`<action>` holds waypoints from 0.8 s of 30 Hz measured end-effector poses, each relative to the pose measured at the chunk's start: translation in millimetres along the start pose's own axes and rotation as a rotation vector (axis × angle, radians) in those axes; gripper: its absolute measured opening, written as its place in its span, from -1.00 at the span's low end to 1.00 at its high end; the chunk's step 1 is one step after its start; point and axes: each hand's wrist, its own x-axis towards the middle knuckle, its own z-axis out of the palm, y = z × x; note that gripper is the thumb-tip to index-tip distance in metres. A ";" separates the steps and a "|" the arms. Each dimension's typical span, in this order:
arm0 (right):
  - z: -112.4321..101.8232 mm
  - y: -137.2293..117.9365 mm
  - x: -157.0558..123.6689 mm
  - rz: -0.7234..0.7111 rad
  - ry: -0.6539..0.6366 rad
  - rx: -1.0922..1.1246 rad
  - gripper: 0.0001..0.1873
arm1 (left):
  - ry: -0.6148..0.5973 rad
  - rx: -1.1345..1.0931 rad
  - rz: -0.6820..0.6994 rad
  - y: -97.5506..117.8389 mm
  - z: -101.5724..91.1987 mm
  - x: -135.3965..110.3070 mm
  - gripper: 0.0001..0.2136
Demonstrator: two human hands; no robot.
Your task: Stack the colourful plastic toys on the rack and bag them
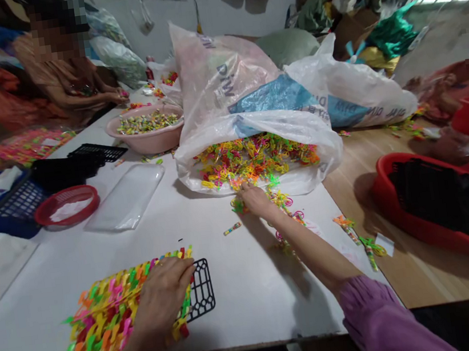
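Plastic links (103, 325) in neon pink, orange, yellow and green lie in a long, matted strip running off the near table edge, and more fill the mouth of a white sack (253, 121) lying on its side. The left hand (162, 300) rests on the strip with its fingers together, flat rather than clamped, just beside a black grid (201, 289). The right hand (256, 201) reaches to the sack's mouth, its fingertips (240, 191) down among loose links. Whether it pinches any, I cannot tell. Its purple sleeve (376, 318) sits at the table edge. A small bundle of links (232, 229) lies on the white table (249, 288) just left of the right wrist, with more scattered beyond the forearm. Farther along stand a pink basin (150, 144) heaped with links, a red basket (67, 217) and a transparent bag (125, 198). A red tub (392, 195) lined in black sits on a wooden surface (404, 285) to the right. A co-worker (61, 77) at the far left has both hands (118, 96) at the table.
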 end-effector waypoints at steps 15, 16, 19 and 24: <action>33.1 -109.2 -101.9 0.017 0.014 0.512 -0.84 | -0.046 0.114 -0.043 3.6 -18.5 10.2 -0.82; 32.4 -112.7 -104.7 0.030 0.016 0.528 -0.84 | -0.013 0.102 -0.046 6.7 -22.5 9.3 -0.82; 23.7 -116.3 -109.2 0.060 0.057 0.553 -0.86 | 0.075 -0.004 -0.087 20.3 -33.3 6.6 -0.78; 10.2 -124.7 -113.4 0.061 0.082 0.619 -0.88 | -0.037 -0.160 -0.177 42.3 -31.8 2.9 -0.71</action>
